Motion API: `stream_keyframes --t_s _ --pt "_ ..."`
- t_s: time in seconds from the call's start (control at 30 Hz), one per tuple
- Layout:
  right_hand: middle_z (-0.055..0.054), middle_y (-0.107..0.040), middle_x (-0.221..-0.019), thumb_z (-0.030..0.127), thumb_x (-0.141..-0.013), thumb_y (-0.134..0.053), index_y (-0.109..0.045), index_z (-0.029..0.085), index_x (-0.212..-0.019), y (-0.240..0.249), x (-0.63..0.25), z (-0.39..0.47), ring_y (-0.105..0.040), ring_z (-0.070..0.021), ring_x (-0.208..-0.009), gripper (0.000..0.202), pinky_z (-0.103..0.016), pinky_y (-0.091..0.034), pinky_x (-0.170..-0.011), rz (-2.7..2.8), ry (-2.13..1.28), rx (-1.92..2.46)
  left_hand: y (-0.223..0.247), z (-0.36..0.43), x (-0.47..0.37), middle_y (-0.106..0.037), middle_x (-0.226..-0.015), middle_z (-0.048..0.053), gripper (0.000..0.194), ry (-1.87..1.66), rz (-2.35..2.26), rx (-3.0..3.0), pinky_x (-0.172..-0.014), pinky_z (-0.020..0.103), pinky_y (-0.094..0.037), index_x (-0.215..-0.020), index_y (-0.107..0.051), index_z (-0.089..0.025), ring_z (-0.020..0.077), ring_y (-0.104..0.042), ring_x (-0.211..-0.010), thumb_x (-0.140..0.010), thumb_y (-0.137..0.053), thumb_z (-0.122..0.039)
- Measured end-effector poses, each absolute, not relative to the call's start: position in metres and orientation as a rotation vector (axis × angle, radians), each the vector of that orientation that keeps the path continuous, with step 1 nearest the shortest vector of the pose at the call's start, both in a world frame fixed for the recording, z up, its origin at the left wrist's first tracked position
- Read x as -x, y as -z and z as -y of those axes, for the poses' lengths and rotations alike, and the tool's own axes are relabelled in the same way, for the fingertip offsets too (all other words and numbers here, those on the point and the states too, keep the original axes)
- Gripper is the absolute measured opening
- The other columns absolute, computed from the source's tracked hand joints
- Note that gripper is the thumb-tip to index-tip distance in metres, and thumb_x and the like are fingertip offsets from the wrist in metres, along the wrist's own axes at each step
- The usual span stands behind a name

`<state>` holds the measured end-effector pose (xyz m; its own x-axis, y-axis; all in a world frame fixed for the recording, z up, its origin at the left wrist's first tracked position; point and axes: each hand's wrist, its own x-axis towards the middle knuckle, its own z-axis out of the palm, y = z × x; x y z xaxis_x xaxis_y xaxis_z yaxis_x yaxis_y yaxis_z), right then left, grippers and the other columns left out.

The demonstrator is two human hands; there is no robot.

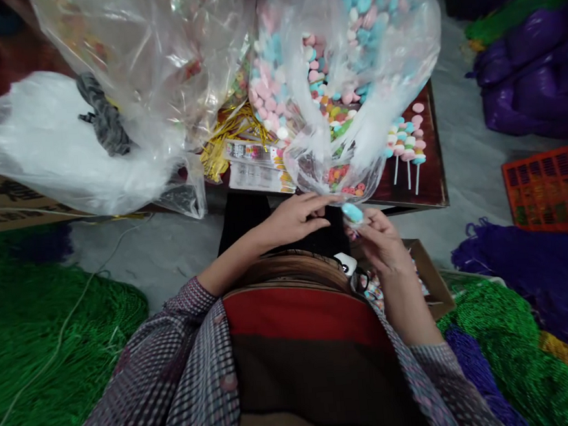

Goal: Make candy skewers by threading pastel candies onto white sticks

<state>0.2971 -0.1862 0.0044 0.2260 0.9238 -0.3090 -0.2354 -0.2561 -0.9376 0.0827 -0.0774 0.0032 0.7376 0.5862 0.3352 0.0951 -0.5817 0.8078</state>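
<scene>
My right hand is closed around a marshmallow candy with a light blue top; its lower part is hidden by my fingers. My left hand is just left of it, fingers stretched toward the candy and apart from each other, with nothing visible in them. Right beyond both hands, at the table's near edge, sits a clear plastic bag holding colourful gummy rings. Several marshmallow skewers on white sticks lie to the right on the dark table.
Large clear bags of pink, white and blue marshmallows stand at the back. Gold twist ties and printed clear packets lie left of centre. Below my right arm is a cardboard box with wrapped pieces. An orange crate stands on the right.
</scene>
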Motion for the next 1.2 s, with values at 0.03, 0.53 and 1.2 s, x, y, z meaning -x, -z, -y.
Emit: stream_keyframes --t_s 0.03,0.53,1.2 --pt "0.004 -0.062 -0.067 0.043 -0.058 -0.091 -0.060 0.025 -0.077 0.002 -0.313 0.201 -0.058 -0.0125 -0.059 0.041 -0.025 -0.046 -0.056 0.684 -1.235 1.453 -0.005 0.072 -0.078 -0.072 -0.092 0.003 0.035 -0.769 -0.567 -2.105 -0.079 0.030 -0.053 -0.128 -0.068 -0.023 0.0149 -0.065 -0.083 -0.097 -0.060 -0.036" --pt "-0.006 -0.073 -0.079 0.041 -0.057 -0.071 -0.071 0.023 -0.085 0.082 -0.443 0.310 -0.067 -0.0258 -0.075 0.033 -0.048 -0.056 -0.087 0.512 -0.650 2.485 0.058 -0.080 -0.018 -0.068 -0.085 0.006 0.036 -1.106 -1.312 -2.236 -0.098 0.052 -0.038 -0.074 -0.063 -0.027 0.0299 -0.056 -0.106 -0.083 -0.069 -0.062" --pt "-0.002 -0.079 -0.097 0.057 -0.083 -0.074 -0.079 0.027 -0.100 -0.020 -0.265 0.129 -0.073 -0.0176 -0.085 0.035 -0.036 -0.060 -0.078 1.005 -0.941 1.428 -0.012 0.009 -0.048 -0.072 -0.101 0.006 0.024 -1.092 -1.008 -2.182 -0.109 0.050 -0.039 -0.091 -0.064 -0.028 0.0252 -0.063 -0.108 -0.096 -0.057 -0.051"
